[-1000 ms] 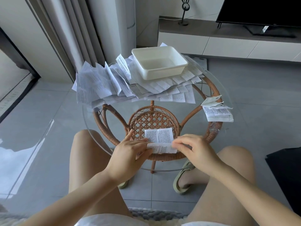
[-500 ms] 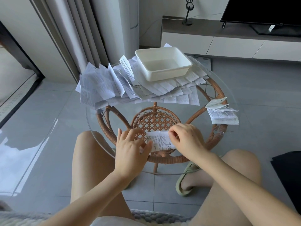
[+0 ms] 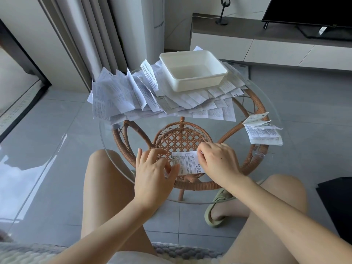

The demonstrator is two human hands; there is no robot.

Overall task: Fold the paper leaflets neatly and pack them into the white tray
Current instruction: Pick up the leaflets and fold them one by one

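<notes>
**Fingers (image 3: pixel 160 159) of both hands pinch one leaflet (image 3: pixel 187 161) on a glass table (image 3: pixel 264 100)**

The left hand (image 3: pixel 152 172) curls its fingers and thumb round the leaflet's left edge. The right hand (image 3: pixel 219 161) curls over the right edge, fingertips together on the far corner. The leaflet lies flat at 6 o'clock on the round top, over the rattan base (image 3: pixel 181 138) seen through the glass. Its visible strip runs 9 to 3 o'clock — both ends are hidden under the hands, so its true long axis cannot be told. A loose pile of leaflets (image 3: pixel 123 98) fans from 10 to 1 o'clock, well apart from the hands. The white tray (image 3: pixel 198 83) sits on that pile at 12 o'clock — only its white floor shows inside. A folded stack (image 3: pixel 264 133) rests at 3 o'clock near the rim. Bare knees flank the table, and a green sandal (image 3: pixel 215 212) shows beneath the glass.
</notes>
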